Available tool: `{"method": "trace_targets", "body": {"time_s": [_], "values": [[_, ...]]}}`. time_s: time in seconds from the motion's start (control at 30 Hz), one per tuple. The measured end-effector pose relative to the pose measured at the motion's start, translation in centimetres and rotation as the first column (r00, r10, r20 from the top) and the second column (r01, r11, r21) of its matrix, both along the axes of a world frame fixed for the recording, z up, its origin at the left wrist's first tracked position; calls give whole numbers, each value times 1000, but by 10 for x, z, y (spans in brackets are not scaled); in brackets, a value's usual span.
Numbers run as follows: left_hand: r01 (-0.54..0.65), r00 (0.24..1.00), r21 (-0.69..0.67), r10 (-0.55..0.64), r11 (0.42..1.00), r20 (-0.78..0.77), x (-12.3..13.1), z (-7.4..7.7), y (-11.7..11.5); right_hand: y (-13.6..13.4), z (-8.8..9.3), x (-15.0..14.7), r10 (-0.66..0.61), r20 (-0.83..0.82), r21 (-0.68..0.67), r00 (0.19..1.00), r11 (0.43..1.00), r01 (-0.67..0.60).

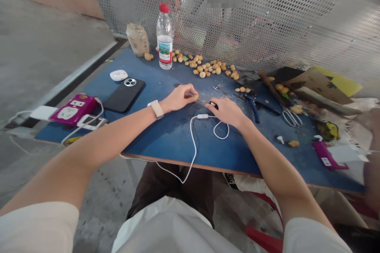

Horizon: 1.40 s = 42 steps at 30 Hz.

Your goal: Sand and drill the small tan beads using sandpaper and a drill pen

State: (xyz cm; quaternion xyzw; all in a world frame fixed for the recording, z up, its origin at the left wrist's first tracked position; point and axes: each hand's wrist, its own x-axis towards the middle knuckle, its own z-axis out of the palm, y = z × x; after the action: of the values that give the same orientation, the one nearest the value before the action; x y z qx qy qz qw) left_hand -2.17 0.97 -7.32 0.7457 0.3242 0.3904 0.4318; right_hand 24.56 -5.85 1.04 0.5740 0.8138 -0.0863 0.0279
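My left hand (184, 97), with a pale watch strap at the wrist, pinches a small tan gourd-like piece (196, 96) between thumb and fingertips. Just right of it, my right hand (227, 110) is closed around a slim corded tool (212, 104) with a dark body. The tool's thin metal tip points at the tan piece; I cannot tell whether they touch. A white cable (194, 142) with an inline switch (203, 116) loops below the right hand and hangs over the table edge. Several similar tan pieces (218, 70) lie behind both hands.
On the blue table (166, 138) stand a water bottle (164, 39) and a bag (137, 39). Left are a phone (123, 97), white mouse (118, 75) and pink power strip (73, 109). Right are blue-handled pliers (252, 108), scissors (292, 117) and another person's arm (372, 158). Perforated metal (267, 23) rises behind.
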Motion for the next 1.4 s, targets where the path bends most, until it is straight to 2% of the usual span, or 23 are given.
{"method": "trace_targets", "body": {"time_s": [0.33,0.63,0.93,1.4], "values": [[-7,1000,36,8,999,-30,0,-1,1,-2,5,-3,-7,24,-13,1000,1000,7],[2,1000,53,-3,999,10,-1,-2,1,1,-1,0,-7,-4,-7,1000,1000,7],[-27,999,63,29,998,-33,0,-2,0,3,-7,6,10,-28,12,1000,1000,-10],[-12,1000,75,13,997,-12,0,-3,1,7,-15,11,45,-161,-3,986,999,-46]]}}
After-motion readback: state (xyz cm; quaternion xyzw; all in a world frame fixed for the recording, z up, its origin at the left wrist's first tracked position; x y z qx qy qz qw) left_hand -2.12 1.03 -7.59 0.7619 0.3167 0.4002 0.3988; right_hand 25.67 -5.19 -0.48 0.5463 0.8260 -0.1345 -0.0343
